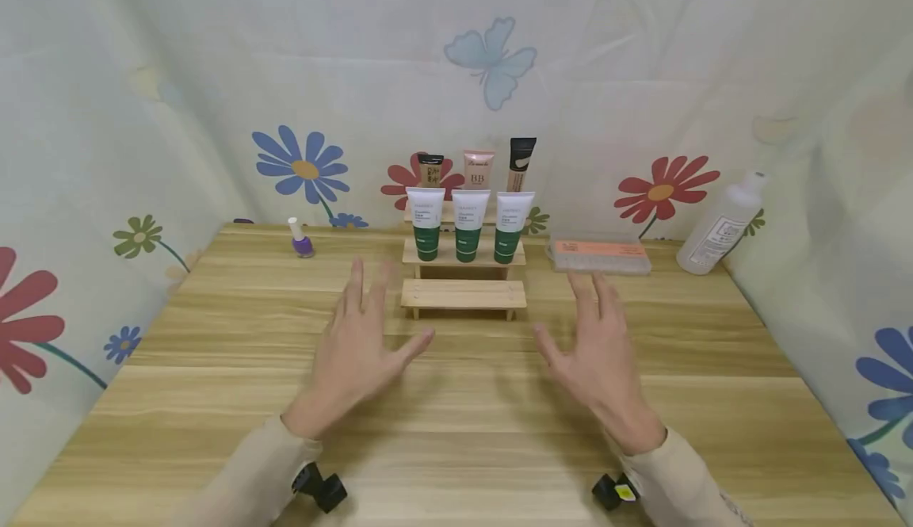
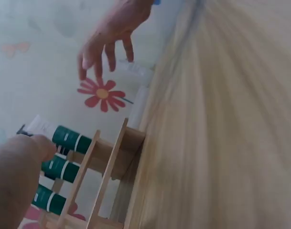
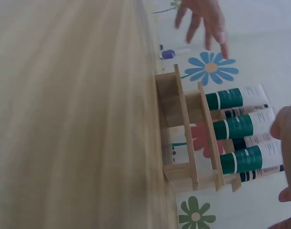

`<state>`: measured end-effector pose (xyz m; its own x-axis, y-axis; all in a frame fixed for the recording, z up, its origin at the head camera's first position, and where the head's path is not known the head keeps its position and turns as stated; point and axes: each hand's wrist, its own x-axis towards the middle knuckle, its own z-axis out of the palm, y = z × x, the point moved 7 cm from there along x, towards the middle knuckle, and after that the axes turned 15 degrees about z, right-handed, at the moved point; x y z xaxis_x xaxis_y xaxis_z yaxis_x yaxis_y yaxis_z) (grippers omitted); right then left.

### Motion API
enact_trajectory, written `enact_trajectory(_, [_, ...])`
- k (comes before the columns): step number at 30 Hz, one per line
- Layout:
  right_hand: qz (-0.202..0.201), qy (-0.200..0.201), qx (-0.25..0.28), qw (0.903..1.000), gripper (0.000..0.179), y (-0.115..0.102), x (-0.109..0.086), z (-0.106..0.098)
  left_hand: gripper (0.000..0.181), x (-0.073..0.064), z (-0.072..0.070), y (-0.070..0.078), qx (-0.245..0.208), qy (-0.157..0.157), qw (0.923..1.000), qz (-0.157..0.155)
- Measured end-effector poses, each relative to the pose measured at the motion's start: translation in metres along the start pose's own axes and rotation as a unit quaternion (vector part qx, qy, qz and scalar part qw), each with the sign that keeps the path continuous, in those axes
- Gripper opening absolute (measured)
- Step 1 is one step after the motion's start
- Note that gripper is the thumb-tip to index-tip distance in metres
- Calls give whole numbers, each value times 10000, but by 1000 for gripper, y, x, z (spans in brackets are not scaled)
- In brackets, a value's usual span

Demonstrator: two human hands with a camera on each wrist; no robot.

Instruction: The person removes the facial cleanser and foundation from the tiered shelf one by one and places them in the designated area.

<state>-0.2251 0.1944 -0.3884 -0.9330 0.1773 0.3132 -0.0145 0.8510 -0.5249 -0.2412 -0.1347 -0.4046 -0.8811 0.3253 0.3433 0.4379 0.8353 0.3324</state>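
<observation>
We find the head view softly bright, with pale sheen on the desk (image 1: 456,463) and faint shadows beside the left hand (image 1: 353,353), while both wrist views look dimmer and blurrier.

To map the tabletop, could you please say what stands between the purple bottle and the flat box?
In the head view, the tiered wooden stand with its six tubes stands between them.

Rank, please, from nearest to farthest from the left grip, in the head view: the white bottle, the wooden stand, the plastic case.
1. Wooden stand: ahead, slightly right.
2. Plastic case: right of the stand.
3. White bottle: far right.
</observation>
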Motion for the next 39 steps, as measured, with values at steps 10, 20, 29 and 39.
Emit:
enact_trajectory(10, [167, 308, 3044, 9519, 49, 13, 41, -15, 57, 35, 24, -45, -2780, 813, 9555, -565])
enact_trajectory(20, [149, -3, 4604, 8876, 49, 7, 82, 12, 39, 47, 50, -64, -4285, 1234, 8914, -815])
enact_trajectory(29, [-115, -136, 5329, 8460, 53, -19, 101, 35, 25, 49, 62, -68, -4464, 1125, 8869, -377])
enact_trajectory(39, [39, -275, 5077, 8611, 57, -34, 110, 56, 24, 48, 62, -68, -4395, 1102, 8905, -402])
